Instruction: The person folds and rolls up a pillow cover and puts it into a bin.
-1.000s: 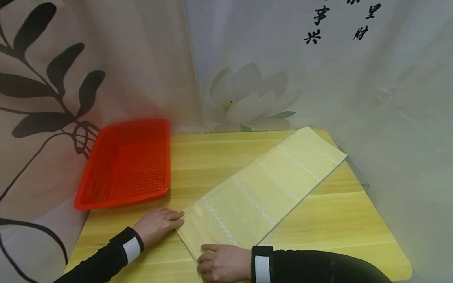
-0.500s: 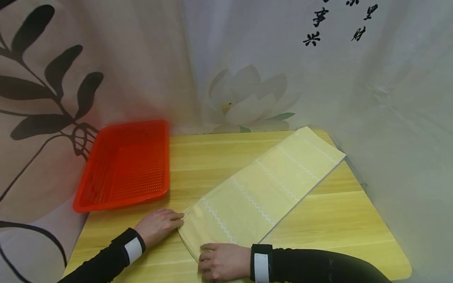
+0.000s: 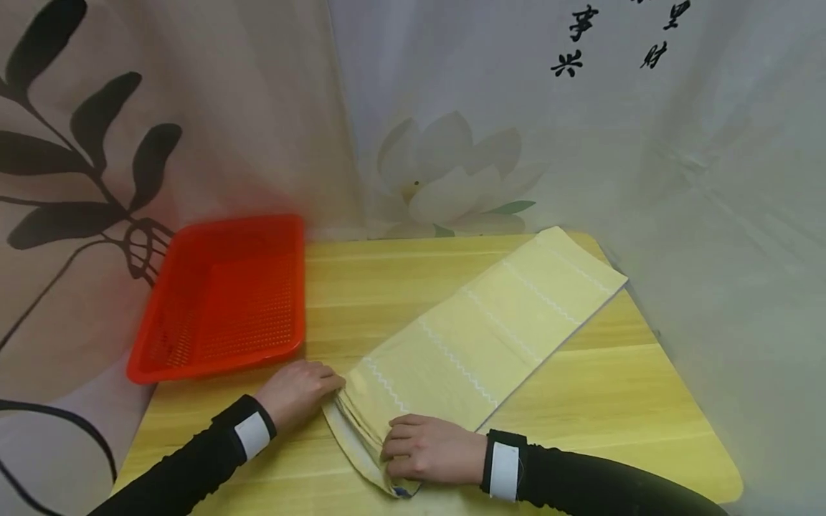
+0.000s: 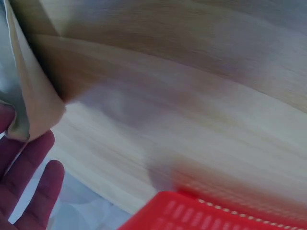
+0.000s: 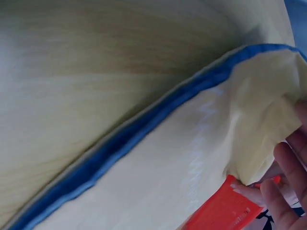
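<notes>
A long folded yellow cloth with white zigzag stitching lies slantwise on the table. At its near end, my left hand pinches the left corner and my right hand grips the right corner. Between the hands the upper layers are bunched and lifted, while a lower layer shows beneath. In the left wrist view, thumb and fingers hold the cloth corner. The right wrist view shows a blue strip along the cloth's side and the right fingers at its raised end.
A red plastic basket with a perforated bottom stands at the table's back left. The wooden table meets printed curtains behind and at the sides. A black cable hangs at the far left.
The cloth's near end, flat before, has been lifted and bunched, its layers parting. My right hand has moved up and right, and my left hand slightly right.
</notes>
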Action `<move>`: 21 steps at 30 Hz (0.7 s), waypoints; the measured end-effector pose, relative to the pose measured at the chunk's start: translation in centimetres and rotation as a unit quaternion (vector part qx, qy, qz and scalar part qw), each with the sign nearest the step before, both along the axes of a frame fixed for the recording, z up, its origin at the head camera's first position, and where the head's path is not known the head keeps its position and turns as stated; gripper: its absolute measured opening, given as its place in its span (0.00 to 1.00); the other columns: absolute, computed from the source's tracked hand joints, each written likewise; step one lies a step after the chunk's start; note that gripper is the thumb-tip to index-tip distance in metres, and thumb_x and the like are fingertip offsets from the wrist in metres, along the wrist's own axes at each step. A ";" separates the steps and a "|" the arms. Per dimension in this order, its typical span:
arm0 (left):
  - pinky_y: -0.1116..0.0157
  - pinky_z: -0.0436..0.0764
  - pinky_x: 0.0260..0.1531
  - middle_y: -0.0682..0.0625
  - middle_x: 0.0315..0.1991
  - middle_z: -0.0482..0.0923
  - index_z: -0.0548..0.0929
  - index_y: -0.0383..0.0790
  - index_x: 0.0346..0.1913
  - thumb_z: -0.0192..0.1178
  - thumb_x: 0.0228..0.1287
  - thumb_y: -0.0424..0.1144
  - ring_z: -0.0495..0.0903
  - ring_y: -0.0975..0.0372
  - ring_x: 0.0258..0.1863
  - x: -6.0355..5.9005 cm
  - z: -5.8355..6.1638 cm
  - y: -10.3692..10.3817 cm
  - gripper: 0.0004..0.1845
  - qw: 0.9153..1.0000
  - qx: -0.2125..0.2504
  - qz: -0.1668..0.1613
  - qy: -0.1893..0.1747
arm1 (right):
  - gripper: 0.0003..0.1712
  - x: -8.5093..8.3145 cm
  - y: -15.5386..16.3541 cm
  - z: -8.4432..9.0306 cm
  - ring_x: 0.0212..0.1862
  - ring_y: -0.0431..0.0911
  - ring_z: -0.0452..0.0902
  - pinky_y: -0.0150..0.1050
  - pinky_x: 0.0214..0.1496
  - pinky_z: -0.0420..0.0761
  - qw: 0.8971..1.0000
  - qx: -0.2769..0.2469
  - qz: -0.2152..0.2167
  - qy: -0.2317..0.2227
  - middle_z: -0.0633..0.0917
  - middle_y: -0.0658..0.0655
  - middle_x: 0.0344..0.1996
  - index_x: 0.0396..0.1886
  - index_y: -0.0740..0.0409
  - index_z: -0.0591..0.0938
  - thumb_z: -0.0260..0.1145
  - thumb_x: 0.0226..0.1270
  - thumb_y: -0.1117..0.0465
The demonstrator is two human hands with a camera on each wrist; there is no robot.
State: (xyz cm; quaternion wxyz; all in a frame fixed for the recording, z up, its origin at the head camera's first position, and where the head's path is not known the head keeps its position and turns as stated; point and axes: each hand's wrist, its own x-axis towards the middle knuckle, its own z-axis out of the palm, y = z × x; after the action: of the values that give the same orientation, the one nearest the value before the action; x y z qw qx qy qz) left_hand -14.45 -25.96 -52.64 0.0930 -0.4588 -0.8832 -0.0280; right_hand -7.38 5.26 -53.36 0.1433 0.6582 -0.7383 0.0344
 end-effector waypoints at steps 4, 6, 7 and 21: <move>0.61 0.87 0.38 0.52 0.35 0.87 0.90 0.46 0.45 0.75 0.58 0.25 0.85 0.60 0.34 -0.2 -0.2 0.6 0.15 1.000 0.008 0.002 -0.005 | 0.05 -0.1 0.8 -0.3 0.58 0.36 0.81 0.40 0.75 0.74 1.000 -0.007 -0.007 0.001 0.87 0.39 0.50 0.40 0.39 0.88 0.69 0.75 0.57; 0.62 0.87 0.36 0.53 0.33 0.86 0.90 0.46 0.43 0.76 0.59 0.27 0.85 0.61 0.32 -0.1 -0.5 0.6 0.13 1.000 0.009 0.005 -0.012 | 0.05 0.1 0.7 -0.7 0.59 0.36 0.81 0.40 0.76 0.73 1.000 0.000 -0.004 0.003 0.87 0.39 0.51 0.41 0.38 0.88 0.69 0.76 0.56; 0.62 0.87 0.36 0.53 0.33 0.86 0.90 0.46 0.43 0.76 0.60 0.29 0.84 0.61 0.31 -0.1 -0.5 0.4 0.12 1.000 0.012 0.007 -0.017 | 0.06 0.2 0.4 -0.8 0.59 0.37 0.81 0.40 0.76 0.73 1.000 0.005 0.000 0.010 0.87 0.39 0.51 0.41 0.38 0.89 0.68 0.77 0.56; 0.55 0.89 0.47 0.51 0.51 0.90 0.88 0.48 0.48 0.76 0.56 0.28 0.89 0.56 0.44 1.5 -0.9 -2.8 0.18 0.996 -0.081 -0.035 0.032 | 0.13 1.2 -3.1 -0.7 0.69 0.37 0.75 0.47 0.79 0.71 0.989 0.119 0.061 0.059 0.85 0.35 0.59 0.51 0.29 0.89 0.59 0.83 0.49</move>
State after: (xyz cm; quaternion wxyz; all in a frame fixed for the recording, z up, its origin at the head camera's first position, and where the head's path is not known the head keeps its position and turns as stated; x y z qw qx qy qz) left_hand -12.92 -28.76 -53.58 0.0826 -0.4957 -0.8628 0.0551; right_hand -6.18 2.12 -54.01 0.1045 0.7151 -0.6860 -0.0842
